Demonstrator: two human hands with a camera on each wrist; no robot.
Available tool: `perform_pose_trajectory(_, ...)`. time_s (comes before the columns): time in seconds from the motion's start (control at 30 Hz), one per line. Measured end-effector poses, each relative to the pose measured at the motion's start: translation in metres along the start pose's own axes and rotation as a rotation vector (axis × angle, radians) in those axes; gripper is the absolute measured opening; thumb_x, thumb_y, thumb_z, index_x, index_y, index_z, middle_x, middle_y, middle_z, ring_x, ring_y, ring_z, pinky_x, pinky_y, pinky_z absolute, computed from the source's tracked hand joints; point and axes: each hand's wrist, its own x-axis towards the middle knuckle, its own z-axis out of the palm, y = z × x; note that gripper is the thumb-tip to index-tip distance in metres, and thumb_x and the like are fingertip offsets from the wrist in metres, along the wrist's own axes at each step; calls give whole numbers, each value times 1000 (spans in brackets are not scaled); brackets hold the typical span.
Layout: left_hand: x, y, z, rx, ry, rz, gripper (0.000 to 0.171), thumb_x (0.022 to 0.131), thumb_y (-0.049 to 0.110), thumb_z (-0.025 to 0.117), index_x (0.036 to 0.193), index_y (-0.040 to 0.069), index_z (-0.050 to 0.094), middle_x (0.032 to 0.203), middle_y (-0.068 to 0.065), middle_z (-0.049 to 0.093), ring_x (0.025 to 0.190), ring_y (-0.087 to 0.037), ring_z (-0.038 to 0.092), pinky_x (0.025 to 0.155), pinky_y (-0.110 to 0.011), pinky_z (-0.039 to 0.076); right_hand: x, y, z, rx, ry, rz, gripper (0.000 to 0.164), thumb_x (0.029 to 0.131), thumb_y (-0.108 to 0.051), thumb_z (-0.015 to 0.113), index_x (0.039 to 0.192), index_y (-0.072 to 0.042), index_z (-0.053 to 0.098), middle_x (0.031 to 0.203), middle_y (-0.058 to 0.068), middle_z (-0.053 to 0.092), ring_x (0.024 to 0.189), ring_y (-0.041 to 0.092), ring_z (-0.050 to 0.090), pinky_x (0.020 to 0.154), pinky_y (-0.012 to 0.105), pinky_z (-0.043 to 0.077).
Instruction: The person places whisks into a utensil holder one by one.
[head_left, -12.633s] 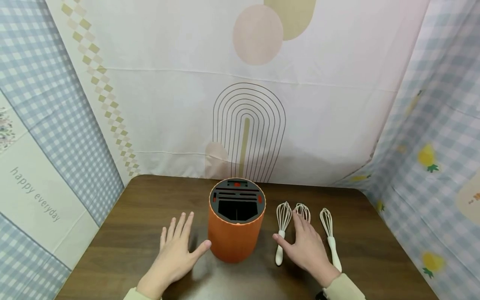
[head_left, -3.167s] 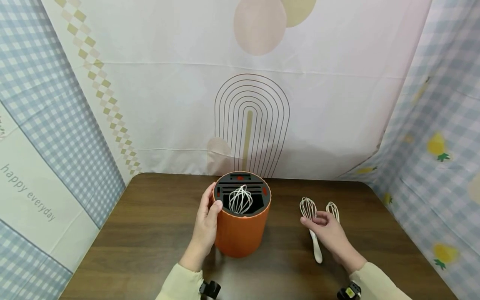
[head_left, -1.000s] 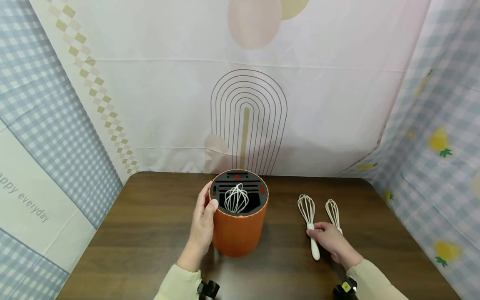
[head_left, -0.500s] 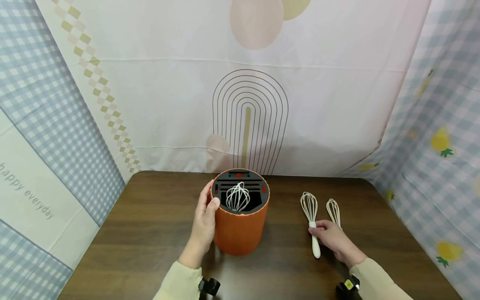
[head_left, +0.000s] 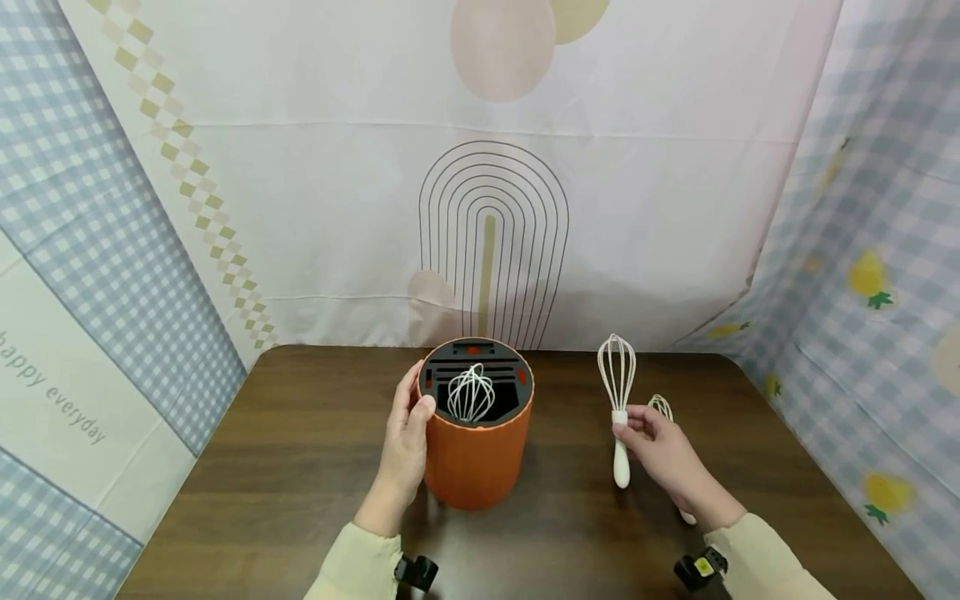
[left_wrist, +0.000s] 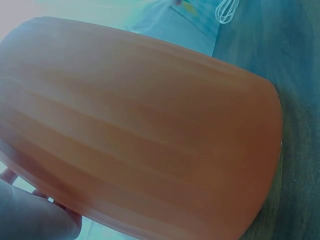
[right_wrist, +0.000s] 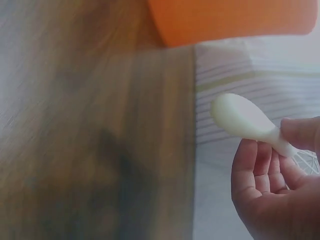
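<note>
Since the last head frame, the whisk point(head_left: 618, 417) rises; it stands right of the orange holder point(head_left: 477, 467), pinched below its collar by the right hand's point(head_left: 667, 458) thumb and fingers. The left hand point(head_left: 405, 446) grips the holder's side, thumb at the rim. The whisk appears light, its handle stiff and smooth, its wires springy; the neck seems the soundest hold. The right wrist view shows curled lower fingers; the head view, the full wire head.

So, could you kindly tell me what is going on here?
A person's left hand grips the side of an orange holder, with one whisk standing in it, wires up. The right hand holds a second whisk, clear of the table. A third whisk lies on the table, partly hidden by that hand.
</note>
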Motion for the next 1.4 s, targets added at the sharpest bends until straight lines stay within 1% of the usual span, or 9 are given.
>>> perform_pose_trajectory(0.13,0,1,-1,-6,0,-4,52,101,20,44,151,18,31,148,-2,39,131,-16,38,103,-24,34,-4,-14,6,41,10,-72,42,96,-18,60,128,6,48,114,20,56,92,12,61,75,28,52)
perform_pose_trajectory(0.33,0,1,0,-9,-3,-12,51,101,20,44,151,20,32,148,-2,39,130,-17,39,102,-25,35,-13,-34,18,111,65,-188,38,96,-13,60,124,8,48,106,18,57,87,7,62,74,26,53)
perform_pose_trajectory(0.53,0,0,-1,-3,-3,-16,51,101,22,44,151,21,32,148,-1,38,131,-17,39,103,-26,35,-17,-54,26,184,120,-300,35,95,-12,62,121,7,47,103,14,56,84,10,63,73,28,54)
perform_pose_trajectory(0.77,-1,0,-1,8,1,-21,50,101,23,44,149,28,33,148,0,38,131,-16,39,103,-27,35,-20,-79,35,337,118,-382,35,94,-7,61,122,4,43,105,16,56,86,16,62,74,30,54)
perform_pose_trajectory(0.9,-1,0,-1,13,4,-24,50,101,23,43,150,26,33,148,0,38,130,-17,39,103,-27,35,-21,-93,41,396,120,-440,36,94,-2,59,124,3,40,107,22,54,87,20,61,73,31,54)
perform_pose_trajectory(1.0,-1,0,-1,18,4,-26,50,101,23,43,150,24,32,148,0,38,131,-17,39,103,-28,35,-22,-102,44,413,133,-494,37,94,-1,59,125,2,39,109,22,54,87,22,61,74,32,54)
perform_pose_trajectory(1.17,-1,1,-1,16,5,-25,51,101,24,43,151,22,32,148,1,38,131,-17,38,103,-28,35,-23,-116,49,443,121,-590,36,95,-1,57,126,2,39,111,20,54,90,25,60,76,34,54)
perform_pose_trajectory(1.27,-1,1,-1,14,2,-27,51,101,24,44,151,22,31,148,0,38,131,-17,39,103,-28,35,-23,-124,53,469,121,-602,36,95,-1,57,126,1,40,112,20,54,93,25,59,76,34,54)
perform_pose_trajectory(1.4,-1,0,-1,19,1,-28,51,101,24,43,151,20,31,148,0,38,131,-17,39,103,-29,35,-23,-133,61,483,126,-593,41,94,0,57,131,0,38,113,20,53,98,26,59,76,34,54)
